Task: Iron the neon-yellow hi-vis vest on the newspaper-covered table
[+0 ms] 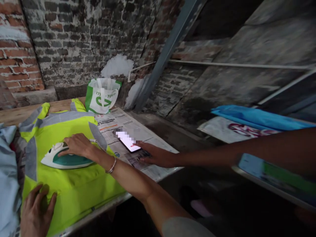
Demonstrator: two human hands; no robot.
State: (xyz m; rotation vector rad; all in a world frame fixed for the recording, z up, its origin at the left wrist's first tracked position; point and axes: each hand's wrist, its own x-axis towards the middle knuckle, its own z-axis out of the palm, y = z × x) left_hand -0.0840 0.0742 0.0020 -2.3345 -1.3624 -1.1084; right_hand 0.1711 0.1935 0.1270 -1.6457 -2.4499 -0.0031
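Observation:
A bright yellow safety vest (74, 187) with grey reflective bands lies spread over the table. On it rests a white and green clothes iron (74, 160), its pointed tip toward the left. My right hand (77, 144) wraps over the iron's handle, and a bracelet circles that wrist. At the lower left, my left hand (37, 209) lies on the vest's near edge with its fingers apart, holding nothing. The iron's soleplate is hidden against the cloth.
Another person's hand (158, 155) reaches from the right to a lit smartphone (129, 141) on newspaper (153, 141). Behind stands a white and green bag (102, 97). Light blue cloth (8, 184) lies at the left. A blue sheet (247, 117) is at the right.

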